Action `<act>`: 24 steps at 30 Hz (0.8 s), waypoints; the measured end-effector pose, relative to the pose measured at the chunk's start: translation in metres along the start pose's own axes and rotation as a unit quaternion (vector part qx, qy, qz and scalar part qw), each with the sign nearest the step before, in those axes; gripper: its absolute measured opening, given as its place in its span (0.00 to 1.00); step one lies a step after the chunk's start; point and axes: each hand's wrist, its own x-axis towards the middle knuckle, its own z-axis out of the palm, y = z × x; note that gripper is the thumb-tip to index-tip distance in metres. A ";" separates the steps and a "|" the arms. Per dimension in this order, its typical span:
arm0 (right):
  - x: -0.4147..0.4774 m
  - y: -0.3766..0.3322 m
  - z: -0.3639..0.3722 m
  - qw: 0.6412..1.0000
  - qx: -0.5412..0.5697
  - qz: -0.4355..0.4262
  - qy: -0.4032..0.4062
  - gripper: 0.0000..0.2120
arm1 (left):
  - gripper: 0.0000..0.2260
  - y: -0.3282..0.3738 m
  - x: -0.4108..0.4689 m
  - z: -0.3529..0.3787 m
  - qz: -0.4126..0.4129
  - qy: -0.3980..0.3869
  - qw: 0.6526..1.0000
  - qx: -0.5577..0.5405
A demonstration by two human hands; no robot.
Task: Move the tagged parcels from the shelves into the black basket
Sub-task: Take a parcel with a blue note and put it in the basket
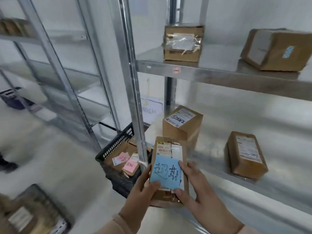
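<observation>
Cardboard parcel [168, 147], flat and stiff, tagged with a blue note [166, 173], is held in front of the lower shelf [217, 168], near the black basket [114, 146]. Left hand [141, 191] and right hand [199, 191] grip its long edges, thumbs on top. It is probably light. Edge holds suit it and spare the note.

White wall [236, 16], pale grey floor [59, 166], galvanised steel shelving racks [219, 75]
</observation>
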 end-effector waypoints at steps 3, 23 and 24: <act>0.021 -0.026 0.047 0.999 -0.015 0.007 -0.049 0.38 | 0.20 0.006 -0.005 -0.057 -0.010 0.043 0.999 -0.007; 0.239 -0.071 0.158 0.972 -0.078 0.019 -0.222 0.37 | 0.21 0.079 0.132 -0.231 -0.044 0.132 0.990 -0.040; 0.252 -0.070 0.160 0.970 -0.077 0.021 -0.230 0.37 | 0.22 0.085 0.144 -0.237 -0.046 0.132 0.989 -0.039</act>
